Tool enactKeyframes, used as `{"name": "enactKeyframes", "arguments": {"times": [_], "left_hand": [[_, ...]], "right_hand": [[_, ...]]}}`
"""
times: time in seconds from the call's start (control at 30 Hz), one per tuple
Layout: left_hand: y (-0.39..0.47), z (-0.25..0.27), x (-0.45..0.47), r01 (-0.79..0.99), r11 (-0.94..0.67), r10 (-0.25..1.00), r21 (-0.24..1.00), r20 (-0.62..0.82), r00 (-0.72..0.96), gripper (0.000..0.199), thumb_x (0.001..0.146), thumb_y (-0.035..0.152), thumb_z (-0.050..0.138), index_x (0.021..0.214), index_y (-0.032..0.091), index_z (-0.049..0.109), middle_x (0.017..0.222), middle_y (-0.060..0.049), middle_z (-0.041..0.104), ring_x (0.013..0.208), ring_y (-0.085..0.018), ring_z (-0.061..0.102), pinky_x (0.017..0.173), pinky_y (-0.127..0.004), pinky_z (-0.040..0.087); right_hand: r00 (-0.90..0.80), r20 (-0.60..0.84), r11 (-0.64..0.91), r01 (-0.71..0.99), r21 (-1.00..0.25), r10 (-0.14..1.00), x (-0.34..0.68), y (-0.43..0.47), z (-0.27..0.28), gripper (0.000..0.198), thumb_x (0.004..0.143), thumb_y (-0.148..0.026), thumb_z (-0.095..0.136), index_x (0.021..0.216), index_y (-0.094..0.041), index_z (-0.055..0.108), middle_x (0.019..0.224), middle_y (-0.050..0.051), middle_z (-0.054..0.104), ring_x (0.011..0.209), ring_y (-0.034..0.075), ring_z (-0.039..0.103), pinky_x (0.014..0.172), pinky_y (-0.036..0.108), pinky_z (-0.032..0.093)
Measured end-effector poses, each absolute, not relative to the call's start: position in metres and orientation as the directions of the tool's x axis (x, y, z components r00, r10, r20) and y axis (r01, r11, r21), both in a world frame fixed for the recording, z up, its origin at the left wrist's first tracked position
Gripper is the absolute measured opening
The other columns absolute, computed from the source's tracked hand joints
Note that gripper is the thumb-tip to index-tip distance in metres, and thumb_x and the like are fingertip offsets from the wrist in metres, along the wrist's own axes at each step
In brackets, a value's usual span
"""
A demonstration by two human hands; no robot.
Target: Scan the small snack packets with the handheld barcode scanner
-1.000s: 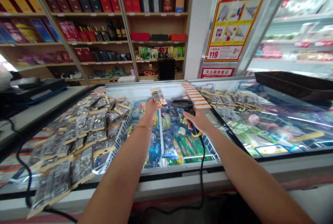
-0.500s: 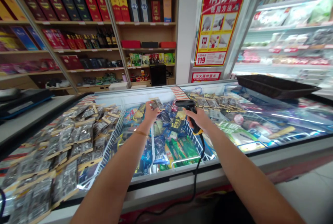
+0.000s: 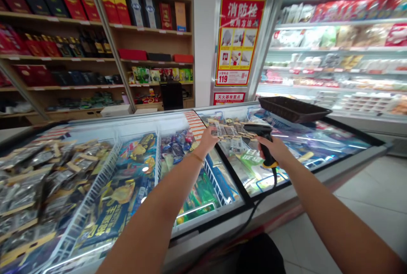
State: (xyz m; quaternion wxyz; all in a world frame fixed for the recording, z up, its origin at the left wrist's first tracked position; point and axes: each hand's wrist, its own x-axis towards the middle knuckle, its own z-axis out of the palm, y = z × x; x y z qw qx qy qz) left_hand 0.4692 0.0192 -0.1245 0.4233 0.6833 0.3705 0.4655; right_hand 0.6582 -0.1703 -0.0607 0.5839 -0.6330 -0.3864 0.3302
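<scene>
Scanner work: handheld barcode scanner (image 3: 265,144) and small packets, at a long glass-topped chest freezer (image 3: 286,189) in a shop
Freezer: largest thing in view; sliding glass lids, white wire dividers, frozen goods inside; front rim runs across just below both forearms
Shelving: wooden shelves (image 3: 95,53) of boxed goods behind, open chiller (image 3: 333,53) at right, red fire-hydrant poster (image 3: 238,40) between them
Black tray: dark basket (image 3: 292,109) resting on the freezer's far right part, just beyond the scanner
Left pile: many grey carded packets (image 3: 38,180) spread on the left lid, well apart from the hands
Right pile: carded packets (image 3: 227,130) on the right lid, under the left hand
Right hand (image 3: 275,149): fingers wrapped fully round the scanner's grip, head pointing left toward the packets; black cable (image 3: 254,212) drops over the front rim
Left hand (image 3: 206,140): fingers stretched flat onto the near edge of the right pile; whether they pinch one packet I cannot tell
Change: a second ago the left hand held one packet up before the scanner over the middle bay; both hands have since swung right, so that packet looks scanned and laid with the right pile
Room: lid bare beside the pile, tray edge close to the scanner, cable free at the rim
</scene>
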Motion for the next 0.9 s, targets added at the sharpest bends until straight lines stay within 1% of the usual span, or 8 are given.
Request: {"name": "enactKeyframes", "arguments": {"times": [0.1,0.27,0.33,0.43,0.5,0.63,0.73,0.9], "left_hand": [[0.017,-0.123,0.491,0.390,-0.477,0.867,0.787,0.348,0.357,0.052,0.067,0.004,0.075,0.115,0.019,0.066,0.118,-0.010,0.070,0.107,-0.025,0.065,0.097,-0.038,0.049],[0.017,-0.116,0.513,0.643,-0.532,0.847,0.551,0.342,0.407,0.049,0.086,0.022,0.067,0.134,0.026,0.059,0.124,-0.009,0.068,0.123,-0.029,0.054,0.101,-0.041,0.042],[0.017,-0.114,0.517,0.725,-0.529,0.846,0.441,0.338,0.412,0.050,0.084,0.032,0.072,0.133,0.028,0.060,0.132,-0.011,0.062,0.127,-0.032,0.049,0.102,-0.044,0.040],[0.017,-0.113,0.518,0.791,-0.520,0.843,0.322,0.343,0.414,0.060,0.073,0.046,0.083,0.127,0.027,0.064,0.142,-0.014,0.051,0.129,-0.037,0.045,0.103,-0.047,0.038],[0.016,-0.114,0.518,0.790,-0.539,0.826,0.294,0.371,0.425,0.066,0.070,0.050,0.084,0.129,0.027,0.063,0.148,-0.015,0.046,0.132,-0.037,0.043,0.105,-0.047,0.036],[0.012,-0.116,0.508,0.754,-0.583,0.800,0.304,0.380,0.465,0.083,0.071,0.057,0.082,0.142,0.027,0.052,0.158,-0.015,0.036,0.140,-0.038,0.036,0.111,-0.049,0.033],[0.010,-0.113,0.484,0.764,-0.551,0.821,0.335,0.380,0.425,0.079,0.077,0.062,0.074,0.145,0.028,0.050,0.159,-0.015,0.035,0.142,-0.038,0.035,0.112,-0.050,0.033],[0.013,-0.101,0.408,0.848,-0.372,0.895,0.377,0.388,0.220,0.069,0.084,0.059,0.067,0.141,0.023,0.054,0.155,-0.016,0.041,0.138,-0.037,0.040,0.109,-0.048,0.038]], "right_hand": [[0.514,0.036,-0.018,0.098,-0.995,0.857,0.674,-0.177,-0.064,0.036,0.072,-0.043,0.080,0.072,-0.019,0.053,0.053,-0.001,0.058,0.037,0.013,0.052,0.036,0.025,0.042],[0.518,0.037,-0.004,0.079,-0.997,0.855,0.686,-0.179,-0.068,0.038,0.070,-0.045,0.081,0.074,-0.018,0.055,0.056,0.000,0.061,0.038,0.013,0.054,0.037,0.025,0.044],[0.517,0.039,0.001,0.075,-0.997,0.855,0.686,-0.177,-0.069,0.039,0.069,-0.046,0.081,0.075,-0.018,0.055,0.056,0.000,0.061,0.038,0.013,0.054,0.037,0.026,0.044],[0.519,0.050,0.016,0.070,-0.997,0.853,0.685,-0.174,-0.068,0.039,0.068,-0.046,0.082,0.076,-0.019,0.054,0.055,-0.001,0.060,0.038,0.013,0.053,0.036,0.026,0.044],[0.523,0.053,0.019,0.070,-0.997,0.851,0.685,-0.172,-0.067,0.039,0.068,-0.046,0.081,0.077,-0.019,0.054,0.054,-0.001,0.060,0.037,0.013,0.053,0.036,0.026,0.044],[0.519,0.041,0.015,0.055,-0.998,0.854,0.682,-0.169,-0.068,0.039,0.068,-0.046,0.081,0.079,-0.018,0.055,0.055,-0.001,0.061,0.038,0.013,0.053,0.035,0.025,0.043],[0.486,0.036,0.014,0.050,-0.999,0.873,0.673,-0.165,-0.069,0.039,0.069,-0.046,0.081,0.077,-0.018,0.055,0.056,-0.001,0.061,0.037,0.012,0.053,0.035,0.024,0.042],[0.463,0.023,-0.007,0.063,-0.998,0.886,0.630,-0.145,-0.066,0.032,0.076,-0.040,0.077,0.076,-0.019,0.053,0.054,-0.001,0.060,0.037,0.013,0.054,0.034,0.024,0.043]]}}
